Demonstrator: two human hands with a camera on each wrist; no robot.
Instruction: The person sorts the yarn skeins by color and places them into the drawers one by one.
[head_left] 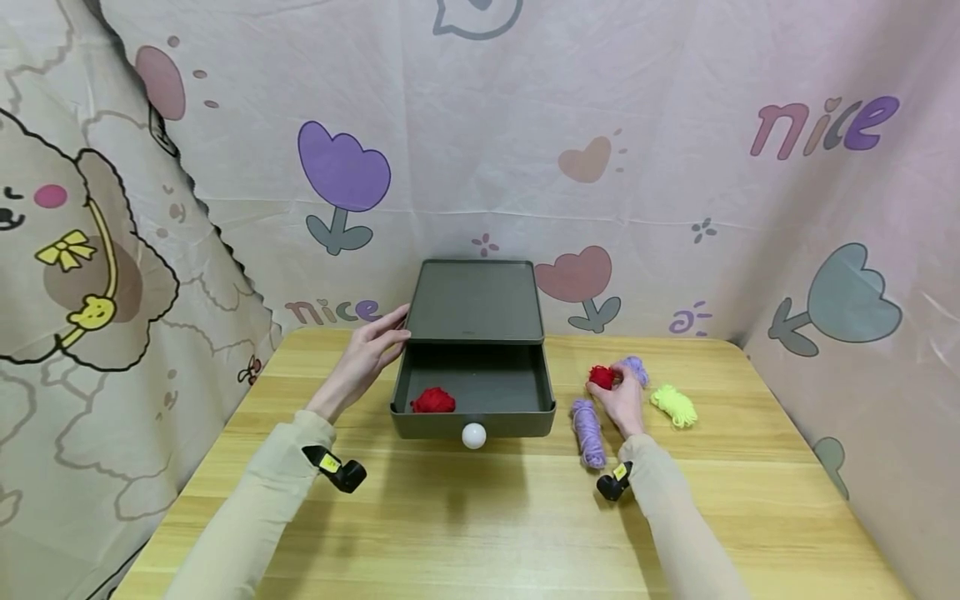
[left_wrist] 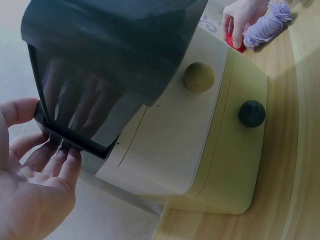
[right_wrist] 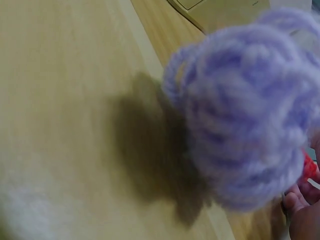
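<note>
My left hand [head_left: 363,358] holds the left edge of a dark grey drawer box [head_left: 476,300], thumb and fingertips against its corner in the left wrist view. The box's top drawer [head_left: 487,425], with a white round knob [head_left: 474,436], is pulled out. A bundle of red yarn [head_left: 433,401] lies at the drawer's left front. My right hand [head_left: 622,404] pinches another small red yarn bundle [head_left: 602,377] at the table, right of the box. A purple yarn skein [head_left: 588,433] lies beside that hand; a second purple skein [head_left: 636,369] is partly hidden behind it.
A yellow-green yarn skein [head_left: 673,406] lies to the right of my right hand. In the left wrist view, a white drawer [left_wrist: 165,115] and a yellowish drawer [left_wrist: 232,150] sit below the top one, both shut. A printed curtain [head_left: 480,167] hangs behind the wooden table [head_left: 465,533].
</note>
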